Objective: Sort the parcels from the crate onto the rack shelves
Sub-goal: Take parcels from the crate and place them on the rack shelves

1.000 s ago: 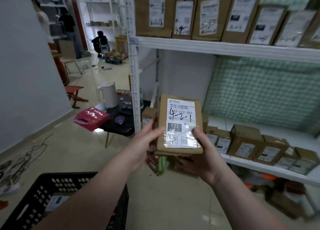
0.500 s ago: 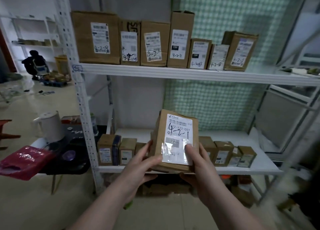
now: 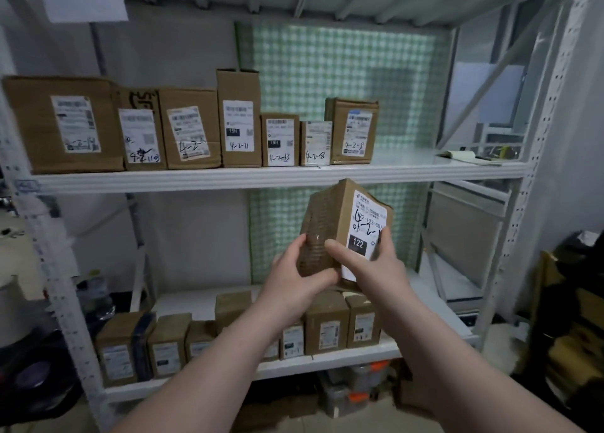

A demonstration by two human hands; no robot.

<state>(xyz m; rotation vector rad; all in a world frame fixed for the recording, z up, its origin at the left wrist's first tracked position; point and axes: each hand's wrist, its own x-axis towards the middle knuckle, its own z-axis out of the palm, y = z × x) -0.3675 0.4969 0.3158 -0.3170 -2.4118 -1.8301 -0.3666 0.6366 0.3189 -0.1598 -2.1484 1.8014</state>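
I hold a brown cardboard parcel with a white label marked 4-2-1 in front of the white rack, just below its upper shelf. My left hand grips the parcel's left side and lower corner. My right hand grips its labelled face from the right, thumb across the front. The parcel is turned so one corner edge faces me. A row of several labelled parcels stands on the upper shelf's left and middle. The crate is out of view.
Right of the last parcel on the upper shelf lies bare shelf, with a notepad at the far right. Several small boxes fill the lower shelf. A white upright post bounds the rack on the right. Dark clutter sits beyond it.
The view has swung up and closer to the rack. The parcel has risen toward the upper shelf and rotated, its label now facing right and its corner toward me.
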